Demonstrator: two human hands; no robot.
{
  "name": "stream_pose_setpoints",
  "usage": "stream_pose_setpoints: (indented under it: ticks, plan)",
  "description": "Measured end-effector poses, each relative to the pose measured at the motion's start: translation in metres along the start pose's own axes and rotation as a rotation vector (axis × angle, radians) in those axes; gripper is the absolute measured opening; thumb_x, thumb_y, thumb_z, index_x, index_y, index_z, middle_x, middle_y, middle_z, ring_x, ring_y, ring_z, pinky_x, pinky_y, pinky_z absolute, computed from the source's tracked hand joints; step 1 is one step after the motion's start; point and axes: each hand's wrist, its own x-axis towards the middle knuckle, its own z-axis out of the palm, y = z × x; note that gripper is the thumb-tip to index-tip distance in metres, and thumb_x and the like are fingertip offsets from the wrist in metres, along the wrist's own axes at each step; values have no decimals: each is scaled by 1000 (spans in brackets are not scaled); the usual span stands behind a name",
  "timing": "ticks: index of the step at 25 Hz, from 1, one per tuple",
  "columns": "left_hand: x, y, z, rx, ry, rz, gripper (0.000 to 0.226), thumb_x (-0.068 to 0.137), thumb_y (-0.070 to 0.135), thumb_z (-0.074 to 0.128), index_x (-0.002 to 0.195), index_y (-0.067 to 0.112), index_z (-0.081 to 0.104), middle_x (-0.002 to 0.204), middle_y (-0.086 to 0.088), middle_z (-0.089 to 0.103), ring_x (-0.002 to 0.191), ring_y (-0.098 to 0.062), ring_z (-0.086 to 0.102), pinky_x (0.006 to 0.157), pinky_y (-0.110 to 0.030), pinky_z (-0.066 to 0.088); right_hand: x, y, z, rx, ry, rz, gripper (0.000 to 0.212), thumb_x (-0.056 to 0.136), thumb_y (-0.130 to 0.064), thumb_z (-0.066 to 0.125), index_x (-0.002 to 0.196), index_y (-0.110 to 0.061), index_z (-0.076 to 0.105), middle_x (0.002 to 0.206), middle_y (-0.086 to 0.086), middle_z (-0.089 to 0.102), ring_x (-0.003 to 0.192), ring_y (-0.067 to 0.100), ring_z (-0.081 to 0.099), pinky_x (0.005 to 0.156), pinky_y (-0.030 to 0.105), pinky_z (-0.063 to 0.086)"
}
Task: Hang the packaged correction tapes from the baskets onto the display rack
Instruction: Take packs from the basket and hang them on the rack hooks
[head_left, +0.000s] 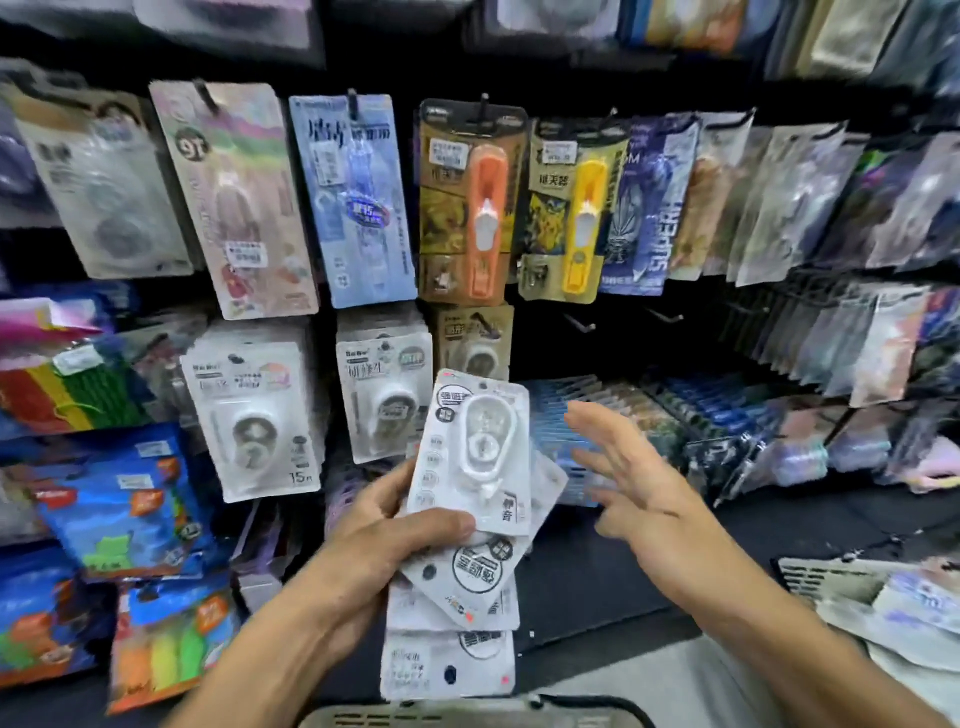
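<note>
My left hand (400, 535) grips a fanned stack of white packaged correction tapes (475, 467), thumb pressed on the front card, which stands upright; more cards (449, 660) hang below it. My right hand (631, 478) hovers just right of the stack, fingers spread and holding nothing. The black display rack (519, 338) fills the view ahead, hung with carded correction tapes such as an orange one (475, 202) and a yellow one (571, 213). Two bare hooks (582, 323) stick out to the right of the lower row.
A grey basket rim (467, 717) shows at the bottom edge. Another basket (841, 582) with packages sits at the lower right. Colourful packs (119, 499) hang at the left, and a low shelf of boxed items (701, 415) runs right of my hands.
</note>
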Motion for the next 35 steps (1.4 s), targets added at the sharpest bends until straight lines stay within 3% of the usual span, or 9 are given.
stream_pose_setpoints:
  ticks: [3, 7, 12, 18, 20, 22, 26, 31, 35]
  plan:
    - [15, -4, 11, 245, 38, 81, 68, 50, 25, 95, 113, 34, 72, 107, -4, 79, 92, -35, 76, 81, -54, 60, 17, 9, 12, 367, 146, 329, 72, 64, -62, 80, 129, -42, 58, 123, -17, 65, 110, 8, 67, 93, 39, 55]
    - [20, -5, 15, 302, 80, 102, 88, 37, 38, 103, 117, 44, 67, 110, 16, 75, 85, -19, 78, 67, -32, 64, 46, 13, 12, 508, 227, 374, 60, 62, -43, 84, 113, -15, 70, 110, 6, 76, 96, 22, 74, 86, 41, 58]
    - [29, -1, 16, 241, 121, 158, 71, 42, 33, 98, 106, 46, 71, 99, 4, 80, 80, -23, 78, 61, -28, 60, 75, 16, -15, 668, 472, 323, 32, 89, -19, 72, 118, -11, 62, 105, 8, 77, 88, 25, 75, 69, 41, 59]
    - [29, 7, 9, 127, 184, 218, 69, 38, 32, 96, 102, 40, 74, 100, 2, 79, 82, -36, 78, 67, -46, 64, 74, 25, -38, 555, 641, 422, 23, 90, -20, 73, 113, -16, 67, 70, 3, 72, 36, 12, 49, 35, 21, 30]
    - [26, 5, 7, 117, 191, 231, 68, 38, 33, 96, 102, 42, 74, 99, 0, 80, 81, -36, 78, 70, -48, 64, 74, 25, -37, 637, 651, 477, 40, 90, -23, 75, 124, -17, 56, 92, 2, 69, 50, 14, 60, 42, 26, 44]
    - [24, 2, 4, 146, 203, 253, 68, 38, 34, 95, 102, 42, 73, 97, 1, 80, 81, -33, 78, 72, -48, 65, 73, 26, -32, 626, 646, 567, 62, 91, -27, 75, 141, -29, 38, 122, 3, 57, 90, 25, 69, 67, 37, 59]
    - [21, 2, 2, 198, 150, 267, 62, 41, 33, 94, 99, 44, 75, 95, 5, 80, 81, -22, 78, 64, -30, 62, 69, 15, -7, 585, 284, 347, 61, 87, -34, 77, 140, -28, 49, 125, 1, 68, 105, 22, 71, 79, 36, 60]
    - [23, 3, -6, 203, 155, 247, 64, 43, 39, 97, 104, 37, 77, 110, 1, 78, 96, -20, 76, 77, -33, 62, 71, 14, -14, 377, -221, 375, 47, 72, -34, 84, 111, -10, 72, 87, 8, 73, 59, 14, 60, 43, 23, 40]
    - [27, -1, -12, 172, 300, 250, 57, 47, 38, 96, 102, 42, 77, 111, 13, 76, 100, -11, 74, 80, -31, 61, 66, 26, -28, 451, -141, 447, 43, 68, -31, 90, 101, -10, 73, 62, 1, 65, 37, 5, 40, 35, 17, 25]
